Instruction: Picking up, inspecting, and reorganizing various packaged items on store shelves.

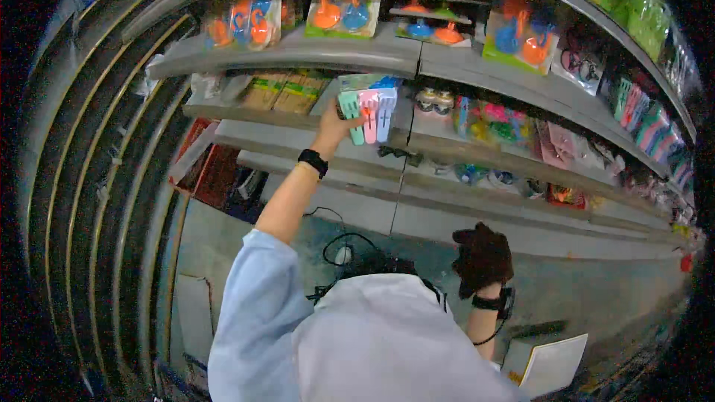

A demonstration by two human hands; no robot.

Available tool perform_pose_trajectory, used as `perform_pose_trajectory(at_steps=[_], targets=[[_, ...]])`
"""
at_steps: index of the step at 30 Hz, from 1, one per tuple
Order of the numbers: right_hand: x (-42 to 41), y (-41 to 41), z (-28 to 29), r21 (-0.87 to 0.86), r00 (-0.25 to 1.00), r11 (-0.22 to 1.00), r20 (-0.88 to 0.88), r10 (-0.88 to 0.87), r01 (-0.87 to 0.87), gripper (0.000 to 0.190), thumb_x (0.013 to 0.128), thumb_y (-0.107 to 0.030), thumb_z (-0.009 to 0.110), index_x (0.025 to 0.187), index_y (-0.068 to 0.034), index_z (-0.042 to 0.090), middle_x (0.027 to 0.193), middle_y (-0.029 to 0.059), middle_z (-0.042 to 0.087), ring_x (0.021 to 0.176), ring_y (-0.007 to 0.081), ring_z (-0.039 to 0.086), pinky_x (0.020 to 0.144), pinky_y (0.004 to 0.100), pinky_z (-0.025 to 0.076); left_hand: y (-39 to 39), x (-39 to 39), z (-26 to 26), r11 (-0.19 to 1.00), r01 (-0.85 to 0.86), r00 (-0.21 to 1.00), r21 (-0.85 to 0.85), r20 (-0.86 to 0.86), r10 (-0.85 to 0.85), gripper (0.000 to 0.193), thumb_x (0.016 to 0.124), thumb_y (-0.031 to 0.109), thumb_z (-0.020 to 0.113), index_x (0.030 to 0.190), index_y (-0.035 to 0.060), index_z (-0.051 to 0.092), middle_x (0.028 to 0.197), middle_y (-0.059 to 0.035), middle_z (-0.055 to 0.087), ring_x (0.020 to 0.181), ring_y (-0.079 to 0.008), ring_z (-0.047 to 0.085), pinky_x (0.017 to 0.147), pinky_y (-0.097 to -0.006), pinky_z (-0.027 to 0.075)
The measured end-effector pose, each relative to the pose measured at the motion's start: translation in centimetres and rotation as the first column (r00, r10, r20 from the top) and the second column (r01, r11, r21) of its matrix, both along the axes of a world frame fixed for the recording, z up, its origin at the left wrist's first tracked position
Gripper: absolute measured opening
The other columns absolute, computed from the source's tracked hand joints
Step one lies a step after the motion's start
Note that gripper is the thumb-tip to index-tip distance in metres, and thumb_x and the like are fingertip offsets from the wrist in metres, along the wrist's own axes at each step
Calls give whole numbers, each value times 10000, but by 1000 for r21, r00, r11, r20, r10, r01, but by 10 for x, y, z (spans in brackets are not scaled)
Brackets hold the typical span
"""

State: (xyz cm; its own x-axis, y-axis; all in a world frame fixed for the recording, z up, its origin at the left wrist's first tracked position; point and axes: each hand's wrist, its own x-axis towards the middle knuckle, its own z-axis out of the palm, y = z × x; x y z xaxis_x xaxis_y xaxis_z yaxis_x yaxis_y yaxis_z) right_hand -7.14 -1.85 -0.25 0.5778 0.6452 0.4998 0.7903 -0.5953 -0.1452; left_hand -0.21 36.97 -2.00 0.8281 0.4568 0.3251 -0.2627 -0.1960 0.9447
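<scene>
My left hand [334, 125], bare and with a black band at the wrist, grips the left edge of a clear package of plastic clips [370, 114] in green, pink and blue. The package is upright in front of a middle shelf. My right hand [482, 259], in a dark glove with a black strap at the wrist, hangs lower right, in front of the bottom shelves. Its fingers look partly curled, and whether it holds anything cannot be told.
Packs of orange and blue plastic items [341, 11] stand on the upper shelf [363, 56]. Similar clip packs [642, 111] are at the far right. A red crate [215, 178] is at the left, beside empty-looking tiered racks. A white panel [553, 365] is at the lower right.
</scene>
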Motion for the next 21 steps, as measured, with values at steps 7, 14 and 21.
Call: perform_pose_trajectory(at_steps=[7, 14, 21], targets=[[-13, -19, -24, -164, 829, 947, -457, -322, 278, 441, 506, -155, 656, 944, -157, 605, 959, 86, 596, 918, 281, 540, 774, 393, 428, 23, 87, -16, 990, 122, 991, 71, -68, -118, 560, 565, 37, 742, 1046, 3, 456, 930, -87, 569, 843, -185, 540, 760, -298, 432], [-35, 32, -2, 8, 833, 870, -293, -470, 493, 433, 513, -152, 654, 936, -93, 585, 953, 107, 584, 941, 292, 521, 800, 395, 418, 34, 93, -25, 968, 31, 979, 250, -204, 22, 585, 551, 140, 758, 1038, -8, 469, 956, -142, 548, 898, -261, 522, 805, -339, 409], [-39, 81, -2, 101, 826, 845, -301, -477, 525, 428, 528, -147, 643, 947, -87, 578, 963, 112, 578, 947, 293, 518, 805, 394, 416, 57, 102, -79, 944, 48, 990, 327, -139, -2, 780, 534, 288, 746, 1125, -68, 383, 1054, -261, 455, 939, -361, 484, 801, -372, 411]])
